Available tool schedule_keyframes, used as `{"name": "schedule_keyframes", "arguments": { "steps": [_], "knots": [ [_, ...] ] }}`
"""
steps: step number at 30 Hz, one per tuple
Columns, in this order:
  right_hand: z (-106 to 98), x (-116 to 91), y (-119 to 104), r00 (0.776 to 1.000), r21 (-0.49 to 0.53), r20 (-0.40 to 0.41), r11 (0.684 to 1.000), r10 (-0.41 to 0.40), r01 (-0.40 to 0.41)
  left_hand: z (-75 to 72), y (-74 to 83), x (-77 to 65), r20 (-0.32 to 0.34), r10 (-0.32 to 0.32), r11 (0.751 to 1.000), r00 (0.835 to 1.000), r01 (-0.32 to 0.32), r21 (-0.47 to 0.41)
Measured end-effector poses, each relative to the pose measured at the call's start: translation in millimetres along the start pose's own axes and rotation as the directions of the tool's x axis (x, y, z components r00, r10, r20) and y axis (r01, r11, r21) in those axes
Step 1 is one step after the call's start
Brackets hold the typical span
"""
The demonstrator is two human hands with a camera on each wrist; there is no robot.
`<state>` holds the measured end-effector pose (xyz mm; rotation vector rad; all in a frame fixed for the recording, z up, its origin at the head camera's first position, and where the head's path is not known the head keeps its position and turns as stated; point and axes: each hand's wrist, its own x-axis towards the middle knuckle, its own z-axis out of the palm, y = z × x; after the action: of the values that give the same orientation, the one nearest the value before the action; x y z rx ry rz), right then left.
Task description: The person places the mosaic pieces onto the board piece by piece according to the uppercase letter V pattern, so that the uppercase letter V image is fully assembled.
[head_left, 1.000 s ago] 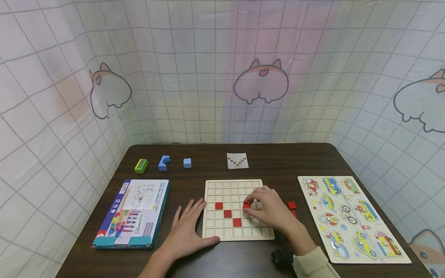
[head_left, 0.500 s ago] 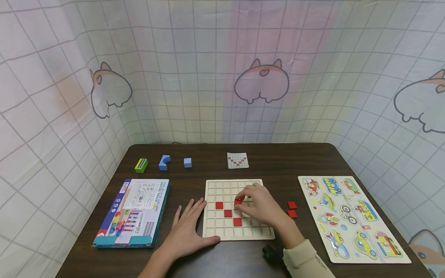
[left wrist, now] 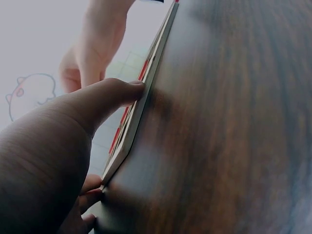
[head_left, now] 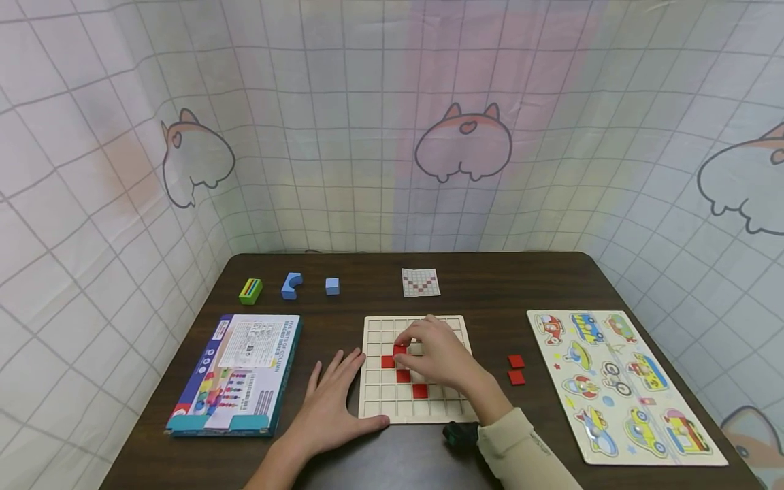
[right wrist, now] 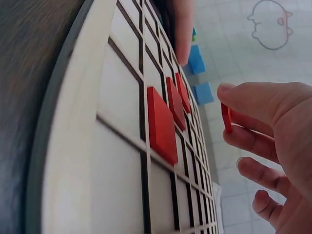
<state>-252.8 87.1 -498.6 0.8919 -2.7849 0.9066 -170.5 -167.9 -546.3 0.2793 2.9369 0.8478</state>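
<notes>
Red tile (right wrist: 225,117) in R fingers (right wrist: 249,100), L fingers (head_left: 348,369) spread, brd (head_left: 450,412) btwn box (head_left: 248,367) & puzzle (head_left: 608,401).

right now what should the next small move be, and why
I'd ease the held tile slightly left, probably into line with the three placed tiles: the right grip pinches it above the board, and those tiles run diagonally away to the left.
</notes>
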Motion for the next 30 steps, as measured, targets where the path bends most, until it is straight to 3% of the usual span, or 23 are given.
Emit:
{"name": "schedule_keyframes", "arguments": {
  "steps": [18,30],
  "knots": [
    [19.9,30.4,-15.2,0.999,-0.05,0.048,0.999,0.022,-0.019,0.2,-0.4,-1.1,-0.005,0.022,1.0,1.0,-0.022,-0.004],
    [35.5,46.0,-11.5,0.997,-0.071,0.078,0.997,-0.004,0.009,-1.5,0.1,-1.3,-0.002,0.019,1.0,1.0,-0.019,-0.007]
  ]
}}
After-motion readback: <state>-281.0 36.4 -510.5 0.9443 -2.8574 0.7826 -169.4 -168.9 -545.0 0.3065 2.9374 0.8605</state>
